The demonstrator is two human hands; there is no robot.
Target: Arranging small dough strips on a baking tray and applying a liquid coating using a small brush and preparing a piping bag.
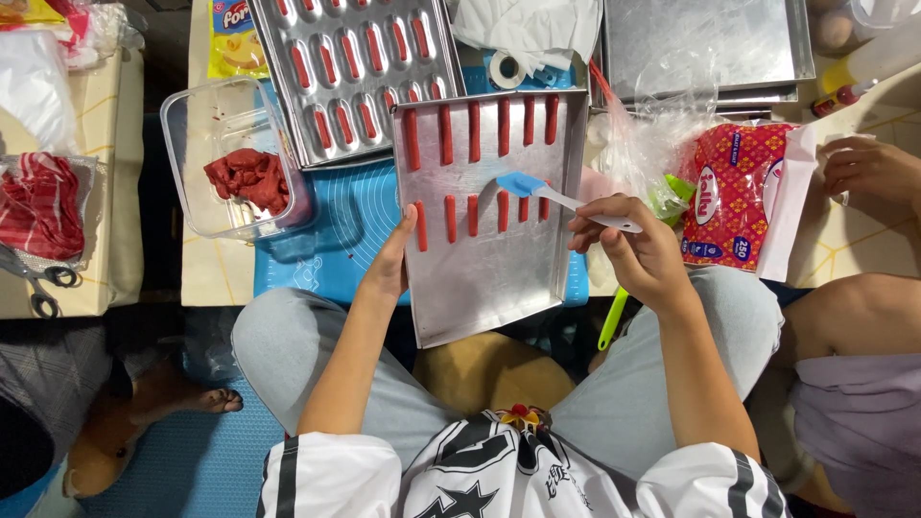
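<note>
A flat metal baking tray (489,278) lies in front of me with two rows of red dough sticks (474,129) on it. My left hand (391,261) grips the tray's left edge. My right hand (628,247) holds a pastry brush (566,200) with a white handle and blue bristles. The bristles rest over the lower row of sticks, near its right end.
A moulded metal pan (355,67) with red sticks sits behind the tray. A clear plastic box (197,168) holds red dough at left, over a blue mat (331,240). A red packet (734,192), a plastic bag and another person's hand (868,168) are at right. Scissors (38,283) lie far left.
</note>
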